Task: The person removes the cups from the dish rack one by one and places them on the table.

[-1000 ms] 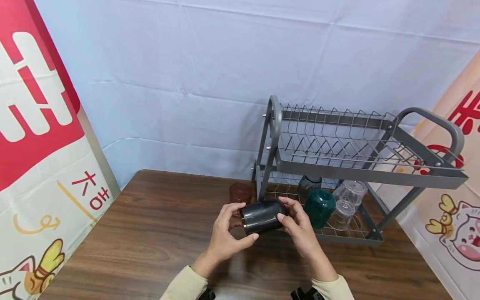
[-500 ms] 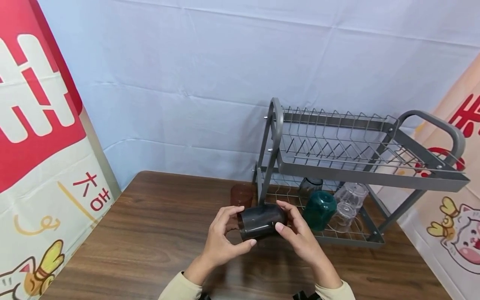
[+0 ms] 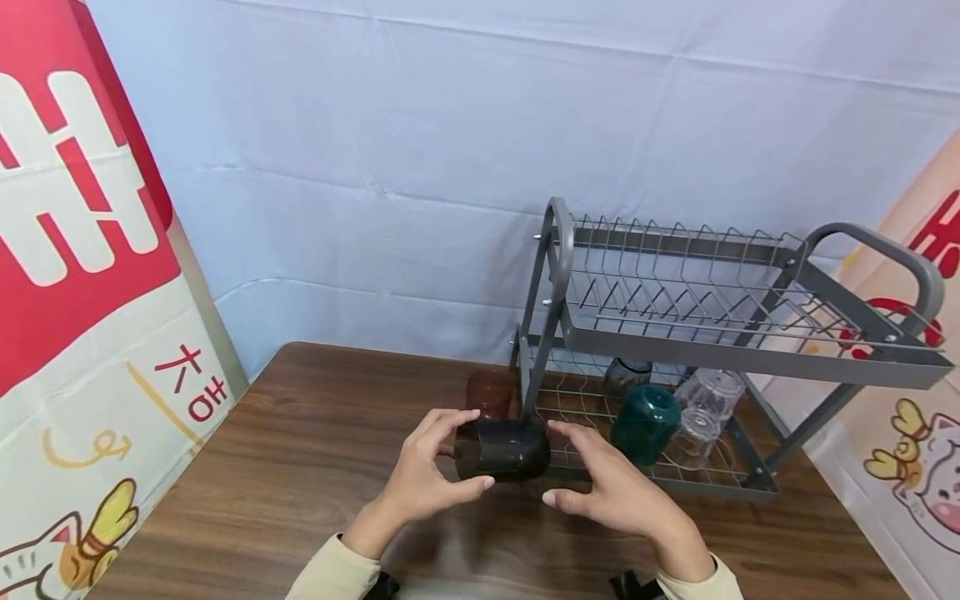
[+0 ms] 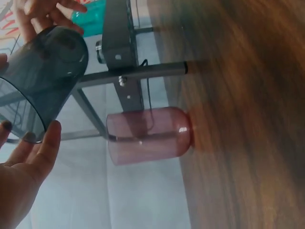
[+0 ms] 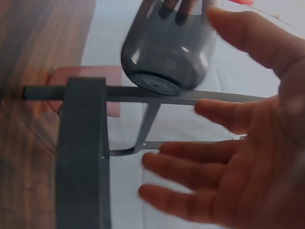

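My left hand (image 3: 423, 475) grips a dark, see-through drinking glass (image 3: 506, 450) near its open rim, fingers on top and thumb below. The glass lies on its side in the air, mouth to the left and rounded base to the right. Beside the base is my right hand (image 3: 618, 483), fingers spread and thumb apart, one fingertip close to the glass edge. In the right wrist view the glass base (image 5: 164, 71) shows in front of those spread fingers. Behind the held glass, a reddish glass (image 3: 491, 393) stands on the table, also seen as a pink glass (image 4: 147, 136) from the left wrist.
A grey two-tier dish rack (image 3: 712, 346) stands at the right of the wooden table (image 3: 322, 450). On its lower tier are a teal glass (image 3: 647, 425), a dark glass (image 3: 626, 377) and clear glasses (image 3: 693, 435). The rack's left post is right behind the held glass.
My right hand has loosened from the glass base, its thumb moving down and away. The left hand has shifted slightly left with the glass, which now lies nearly level.
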{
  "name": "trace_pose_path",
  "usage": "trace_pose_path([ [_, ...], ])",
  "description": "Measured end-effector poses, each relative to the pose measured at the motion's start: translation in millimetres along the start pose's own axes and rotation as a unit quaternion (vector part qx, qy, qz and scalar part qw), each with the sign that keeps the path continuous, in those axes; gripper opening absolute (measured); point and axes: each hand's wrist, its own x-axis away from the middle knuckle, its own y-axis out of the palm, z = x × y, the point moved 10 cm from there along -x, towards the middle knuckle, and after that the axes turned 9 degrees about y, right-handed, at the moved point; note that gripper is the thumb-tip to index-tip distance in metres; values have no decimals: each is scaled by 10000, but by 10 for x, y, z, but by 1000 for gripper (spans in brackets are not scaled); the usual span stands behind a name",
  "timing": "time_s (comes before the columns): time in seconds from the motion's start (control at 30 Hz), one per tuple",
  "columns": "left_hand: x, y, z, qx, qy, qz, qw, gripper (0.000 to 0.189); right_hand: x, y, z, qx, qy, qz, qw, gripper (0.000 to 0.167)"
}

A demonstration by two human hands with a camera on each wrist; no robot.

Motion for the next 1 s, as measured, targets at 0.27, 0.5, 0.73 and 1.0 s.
trace_pose_path([
  [0.27, 99, -10, -377, -446, -606, -512, 9959, 73, -2, -1, -6, 656, 208, -557, 9961, 74],
  [0.5, 114, -99, -468, -764, -935, -718, 9901, 71, -38, -74, -2, 1288, 323, -529, 9897, 64],
  [0.73, 104, -192, -549, -1281, -904, -822, 9842, 69, -39, -189, 1, 1900, 437, -210, 9806, 60],
  [1.0, 112, -265, -692, -1671, -1039, -885, 9764, 66, -27, -253, 54, 2029, 562, -281, 9772, 60],
])
